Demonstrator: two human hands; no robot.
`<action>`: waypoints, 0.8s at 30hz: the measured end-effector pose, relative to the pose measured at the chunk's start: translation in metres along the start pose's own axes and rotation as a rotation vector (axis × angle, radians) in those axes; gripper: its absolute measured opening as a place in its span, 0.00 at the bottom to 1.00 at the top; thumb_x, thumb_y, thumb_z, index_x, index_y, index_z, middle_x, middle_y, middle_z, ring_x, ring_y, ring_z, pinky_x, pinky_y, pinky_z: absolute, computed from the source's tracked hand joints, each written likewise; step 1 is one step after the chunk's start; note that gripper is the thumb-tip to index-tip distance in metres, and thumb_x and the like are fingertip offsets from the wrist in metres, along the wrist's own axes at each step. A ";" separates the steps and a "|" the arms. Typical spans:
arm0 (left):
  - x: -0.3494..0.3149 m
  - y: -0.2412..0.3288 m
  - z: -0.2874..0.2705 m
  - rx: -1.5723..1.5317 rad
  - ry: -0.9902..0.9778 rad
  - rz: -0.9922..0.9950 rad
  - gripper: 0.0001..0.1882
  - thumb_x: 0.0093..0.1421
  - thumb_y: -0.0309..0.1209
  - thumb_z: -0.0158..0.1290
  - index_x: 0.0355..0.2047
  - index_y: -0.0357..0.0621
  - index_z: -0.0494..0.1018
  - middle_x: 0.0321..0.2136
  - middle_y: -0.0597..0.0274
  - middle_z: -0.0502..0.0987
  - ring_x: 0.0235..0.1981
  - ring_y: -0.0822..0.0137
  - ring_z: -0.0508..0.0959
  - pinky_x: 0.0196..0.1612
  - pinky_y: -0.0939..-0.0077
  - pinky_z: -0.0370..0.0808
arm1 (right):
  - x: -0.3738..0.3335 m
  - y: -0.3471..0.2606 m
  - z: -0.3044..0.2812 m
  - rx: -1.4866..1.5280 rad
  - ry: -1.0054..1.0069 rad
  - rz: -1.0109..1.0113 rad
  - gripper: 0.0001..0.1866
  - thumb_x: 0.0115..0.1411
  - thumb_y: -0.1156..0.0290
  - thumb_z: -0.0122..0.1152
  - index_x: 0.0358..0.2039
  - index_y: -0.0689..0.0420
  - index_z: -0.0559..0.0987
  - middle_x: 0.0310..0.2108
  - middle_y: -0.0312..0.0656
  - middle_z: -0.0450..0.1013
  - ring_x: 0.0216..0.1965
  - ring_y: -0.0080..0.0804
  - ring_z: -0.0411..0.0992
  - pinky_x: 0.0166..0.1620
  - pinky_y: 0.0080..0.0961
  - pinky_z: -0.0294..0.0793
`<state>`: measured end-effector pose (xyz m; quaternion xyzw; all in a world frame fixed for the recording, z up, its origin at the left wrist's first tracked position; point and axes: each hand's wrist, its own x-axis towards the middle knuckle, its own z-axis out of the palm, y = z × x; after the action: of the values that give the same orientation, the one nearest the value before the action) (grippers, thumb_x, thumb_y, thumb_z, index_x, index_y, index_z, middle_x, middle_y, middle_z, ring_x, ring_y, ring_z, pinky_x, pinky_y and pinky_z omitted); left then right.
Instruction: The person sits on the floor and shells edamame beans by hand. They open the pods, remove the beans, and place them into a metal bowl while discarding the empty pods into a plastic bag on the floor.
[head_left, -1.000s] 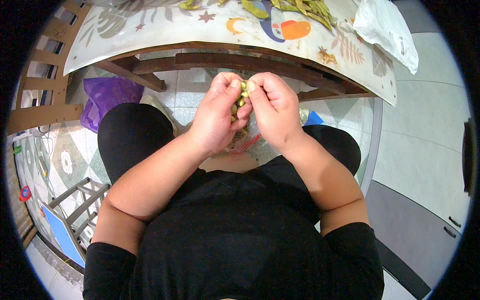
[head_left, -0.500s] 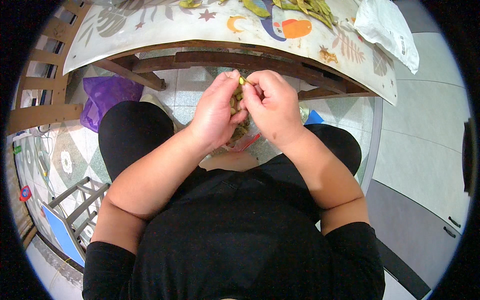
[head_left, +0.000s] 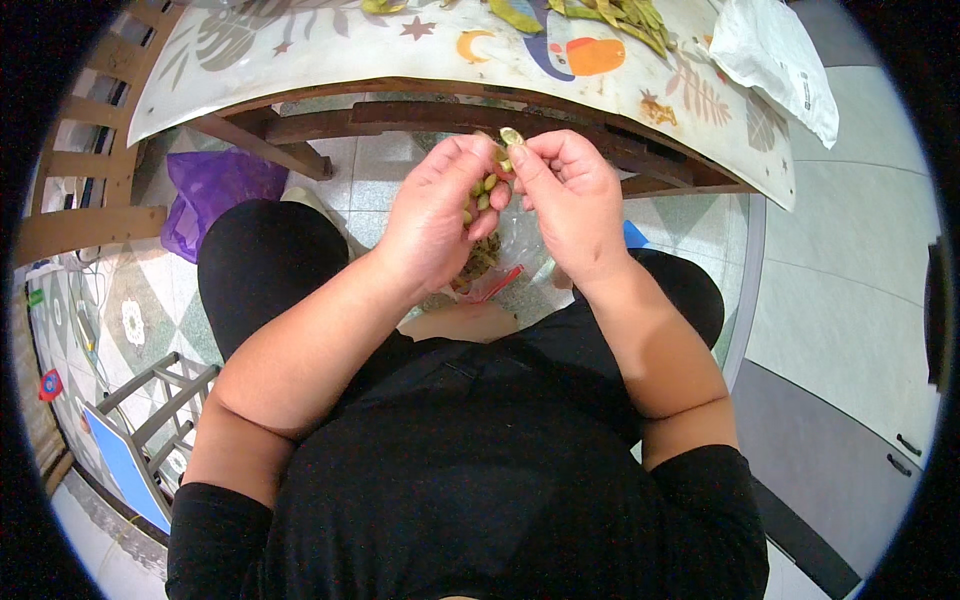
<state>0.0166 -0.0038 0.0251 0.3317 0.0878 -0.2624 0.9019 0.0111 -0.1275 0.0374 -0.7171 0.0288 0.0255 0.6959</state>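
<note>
I am cupping a few shelled green beans [head_left: 480, 192] in my left hand [head_left: 435, 215], fingers curled around them, while my right hand [head_left: 570, 195] is pinching one pale bean [head_left: 511, 136] at its fingertips, just above my lap and below the table [head_left: 330, 50] edge. I judge it best to keep the left palm tilted up so nothing is rolling out into the clear bag [head_left: 490, 270] between my knees. More green pods [head_left: 620, 15] are lying on the table.
</note>
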 end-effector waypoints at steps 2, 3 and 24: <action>-0.002 -0.003 0.001 0.058 0.018 0.009 0.07 0.56 0.32 0.45 0.28 0.42 0.63 0.20 0.64 0.67 0.18 0.78 0.64 0.15 0.89 0.56 | 0.000 -0.001 0.001 0.036 0.030 0.044 0.03 0.54 0.74 0.51 0.26 0.59 0.69 0.19 0.31 0.66 0.20 0.13 0.60 0.23 0.09 0.59; -0.001 -0.003 -0.001 0.017 0.004 -0.012 0.06 0.55 0.31 0.46 0.28 0.42 0.63 0.20 0.65 0.67 0.18 0.78 0.64 0.15 0.90 0.56 | -0.001 -0.001 0.002 0.064 0.025 0.044 0.03 0.54 0.74 0.51 0.26 0.59 0.69 0.19 0.31 0.65 0.20 0.13 0.60 0.23 0.09 0.59; 0.005 0.016 -0.013 -0.234 0.155 -0.066 0.14 0.59 0.40 0.38 0.21 0.46 0.61 0.23 0.65 0.64 0.21 0.74 0.62 0.14 0.87 0.54 | 0.007 -0.021 -0.033 -0.791 -0.088 0.052 0.17 0.51 0.57 0.52 0.19 0.60 0.72 0.14 0.46 0.65 0.16 0.32 0.64 0.23 0.24 0.64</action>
<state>0.0298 0.0129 0.0222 0.2406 0.1983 -0.2537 0.9157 0.0194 -0.1602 0.0583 -0.9270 0.0051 0.0831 0.3657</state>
